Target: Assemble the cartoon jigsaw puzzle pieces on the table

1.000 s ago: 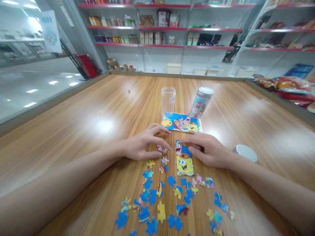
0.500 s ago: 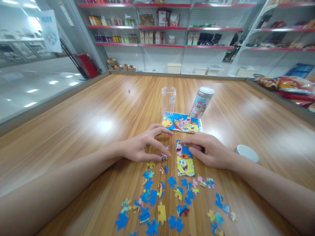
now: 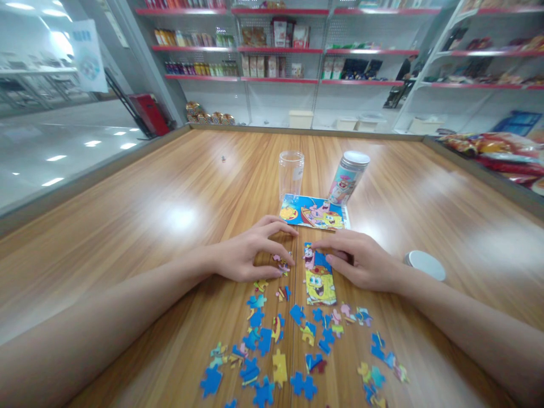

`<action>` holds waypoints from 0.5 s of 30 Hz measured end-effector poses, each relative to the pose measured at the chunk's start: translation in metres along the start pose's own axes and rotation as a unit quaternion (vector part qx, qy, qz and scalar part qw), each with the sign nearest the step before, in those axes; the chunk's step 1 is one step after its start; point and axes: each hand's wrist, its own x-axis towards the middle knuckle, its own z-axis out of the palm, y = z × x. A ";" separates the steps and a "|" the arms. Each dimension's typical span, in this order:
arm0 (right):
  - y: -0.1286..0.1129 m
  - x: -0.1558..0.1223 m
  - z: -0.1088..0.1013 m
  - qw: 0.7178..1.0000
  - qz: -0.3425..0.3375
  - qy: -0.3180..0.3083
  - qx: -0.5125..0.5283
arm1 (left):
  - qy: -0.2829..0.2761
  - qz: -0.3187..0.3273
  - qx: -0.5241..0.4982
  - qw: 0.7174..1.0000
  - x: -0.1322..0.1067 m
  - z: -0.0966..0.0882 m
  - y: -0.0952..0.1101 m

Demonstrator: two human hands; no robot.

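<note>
Since a second ago, one pinkish puzzle piece (image 3: 283,267) has shifted slightly forward, close to its neighbour beneath the left hand (image 3: 249,255). That hand's thumb and forefinger stand apart around it, perhaps to guide it; whether they touch it, I cannot tell. Loose pieces (image 3: 264,343) spread nearer the person, probably for easy picking. Beyond, a clear jar (image 3: 291,177) stands by the picture card (image 3: 313,212), which faces the person, likely for reference. Nearer lies the joined section (image 3: 319,287); the right hand (image 3: 366,262) rests thumb and forefinger, parted, at its far end, seemingly steadying it.
</note>
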 end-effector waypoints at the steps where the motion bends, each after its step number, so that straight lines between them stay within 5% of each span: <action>1: 0.000 0.000 0.000 1.000 0.000 0.001 0.001 | 0.004 -0.004 -0.002 1.000 0.000 0.001 0.000; 15: -0.002 0.002 -0.001 1.000 0.017 0.000 0.005 | 0.045 -0.029 0.001 0.999 0.001 0.005 -0.005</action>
